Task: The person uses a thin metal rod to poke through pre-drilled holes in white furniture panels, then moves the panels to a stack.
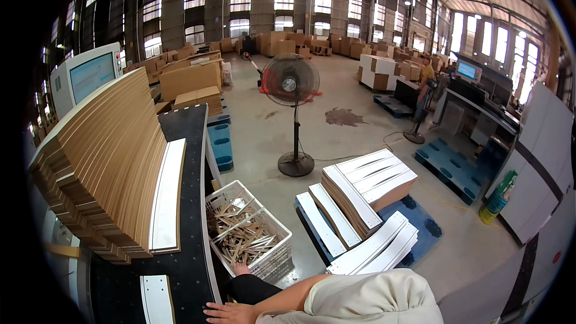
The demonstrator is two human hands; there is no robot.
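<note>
My right hand (231,312) reaches in from the lower right, past a cream sleeve (372,300). It lies palm down with fingers stretched out at the edge of the black work table (195,222), and nothing shows in it. My left hand is out of view. A short white panel (156,300) lies on the table left of my hand. Farther up, a long white curved panel (167,198) rests beside a tall stack of brown-edged boards (102,162). Below the table edge, a black-clothed limb (255,291) ends in bare skin by a white plastic crate (282,249).
Wood offcuts (246,228) fill the crate. White panels (375,180) are stacked on a blue pallet (423,222) to the right. A standing fan (294,93) is ahead, its cable along the floor. Cartons (192,78) stand behind; a person (425,87) is at the far right.
</note>
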